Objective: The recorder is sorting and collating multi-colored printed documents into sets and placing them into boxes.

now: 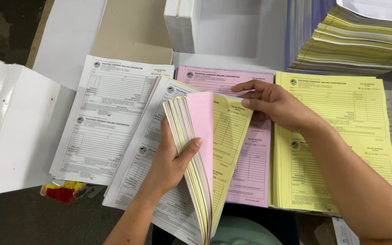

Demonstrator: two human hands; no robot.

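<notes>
My left hand (171, 161) grips a thick bundle of collated form sheets (196, 149), white, pink and yellow, held fanned up on edge, thumb pressed on a pink sheet. My right hand (273, 105) rests with fingers spread on the yellow sheet at the bundle's top edge, above a flat pink stack (250, 168). A white stack (105, 122) lies to the left. To the right lies a yellow stack (336, 136). More white sheets (137, 177) lie under the bundle.
A tall pile of yellow and bluish sheets (355, 43) sits at the back right. At the back centre stands a white box (182, 22) beside brown cardboard (132, 31). Large white paper (14, 127) lies at the left. A red and yellow object (62, 191) peeks out below.
</notes>
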